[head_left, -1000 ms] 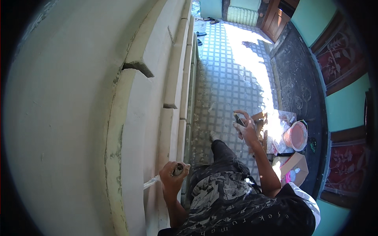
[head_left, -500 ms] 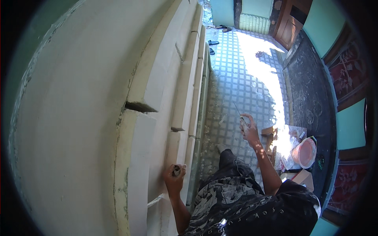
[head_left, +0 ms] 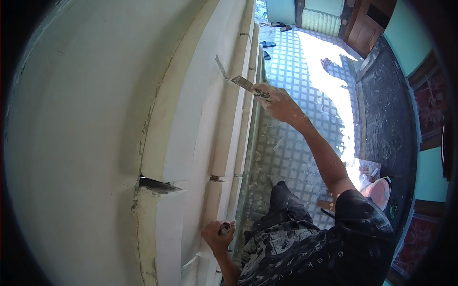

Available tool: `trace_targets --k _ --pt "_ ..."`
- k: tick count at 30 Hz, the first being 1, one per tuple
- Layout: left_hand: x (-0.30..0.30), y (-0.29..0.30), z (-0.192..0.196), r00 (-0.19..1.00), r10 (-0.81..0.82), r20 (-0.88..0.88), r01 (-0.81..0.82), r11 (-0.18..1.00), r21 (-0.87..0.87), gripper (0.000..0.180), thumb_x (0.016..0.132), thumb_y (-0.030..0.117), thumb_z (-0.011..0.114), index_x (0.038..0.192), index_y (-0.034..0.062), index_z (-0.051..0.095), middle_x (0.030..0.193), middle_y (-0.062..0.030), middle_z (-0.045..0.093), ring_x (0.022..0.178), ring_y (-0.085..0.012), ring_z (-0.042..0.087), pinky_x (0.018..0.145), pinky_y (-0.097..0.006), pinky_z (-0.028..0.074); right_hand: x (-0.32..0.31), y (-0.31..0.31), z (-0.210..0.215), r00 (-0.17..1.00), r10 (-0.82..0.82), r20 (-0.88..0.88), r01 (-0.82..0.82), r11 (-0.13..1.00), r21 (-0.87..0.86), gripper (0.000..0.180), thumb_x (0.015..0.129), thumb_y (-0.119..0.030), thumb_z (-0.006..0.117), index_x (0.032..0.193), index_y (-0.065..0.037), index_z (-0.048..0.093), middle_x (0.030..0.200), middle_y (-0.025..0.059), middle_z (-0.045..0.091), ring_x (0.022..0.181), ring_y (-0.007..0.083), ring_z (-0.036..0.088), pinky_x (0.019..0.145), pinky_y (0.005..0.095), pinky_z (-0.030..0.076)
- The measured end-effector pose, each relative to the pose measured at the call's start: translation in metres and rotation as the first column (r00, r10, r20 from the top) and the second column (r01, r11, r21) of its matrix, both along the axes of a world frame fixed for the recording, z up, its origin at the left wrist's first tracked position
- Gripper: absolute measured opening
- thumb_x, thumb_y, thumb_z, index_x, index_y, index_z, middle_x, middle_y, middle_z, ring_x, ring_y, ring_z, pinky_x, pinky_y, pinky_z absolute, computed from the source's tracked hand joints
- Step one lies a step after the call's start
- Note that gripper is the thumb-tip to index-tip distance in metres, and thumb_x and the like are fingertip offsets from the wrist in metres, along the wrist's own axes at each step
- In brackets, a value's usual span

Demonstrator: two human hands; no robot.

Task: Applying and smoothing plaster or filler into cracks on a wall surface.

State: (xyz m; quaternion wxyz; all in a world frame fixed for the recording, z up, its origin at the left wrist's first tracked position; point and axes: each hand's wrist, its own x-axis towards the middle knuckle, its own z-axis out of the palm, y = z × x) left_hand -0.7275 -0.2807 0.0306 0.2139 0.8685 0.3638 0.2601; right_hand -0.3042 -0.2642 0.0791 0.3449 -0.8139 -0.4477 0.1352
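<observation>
My right hand (head_left: 277, 101) is stretched forward, closed around a putty knife (head_left: 242, 83). The flat metal blade points left, close to the stepped white moulding (head_left: 229, 114) on the wall; whether it touches cannot be told. Just beyond the blade tip runs a narrow grey mark (head_left: 221, 66) on the pale surface. Low in the view, my left hand (head_left: 218, 238) is closed beside the moulding. It grips a handle-like thing with a dark, round end (head_left: 224, 229); the rest of it is hidden. White smears cover my right fingers.
A dark gap (head_left: 160, 185) splits the thick cream ledge at left. On the right, a pink bucket (head_left: 378, 193) stands near a low wooden stool (head_left: 326, 205). Sandals (head_left: 268, 44) lie on the tiled floor (head_left: 286, 138) farther off. A dark ledge (head_left: 384, 109) runs along the right side.
My right hand has swung forward and left with the putty knife, from over the floor to the moulding. My left hand stays low, still closed. The view has shifted slightly.
</observation>
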Motion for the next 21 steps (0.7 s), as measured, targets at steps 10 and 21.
trace_targets --k 10,21 --pt "0.001 -0.004 -0.001 0.997 0.078 0.028 -0.077 0.996 -0.036 0.021 0.061 0.01 0.08 0.065 0.0094 0.059 0.06 -0.0072 0.057 0.053 -0.027 0.057 0.052 -0.036 0.044 0.07 0.045 0.034 0.98 0.184 0.076 -0.188 0.981 0.042 0.033 0.082 -0.006 0.07 0.112 -0.005 0.058 0.089 0.0086 0.063 0.084 0.017 0.063 0.074 0.0317 0.052" --pt "0.005 -0.003 -0.006 0.996 0.079 0.044 -0.079 0.997 -0.002 0.021 0.063 0.012 0.079 0.065 0.0095 0.058 0.06 -0.0079 0.056 0.053 -0.0284 0.056 0.052 -0.035 0.044 0.064 0.1 0.03 0.966 0.133 -0.221 0.14 0.45 0.882 0.032 0.092 -0.03 0.069 0.089 -0.004 0.05 0.061 0.0006 0.051 0.048 0.0112 0.053 0.046 0.0284 0.044"
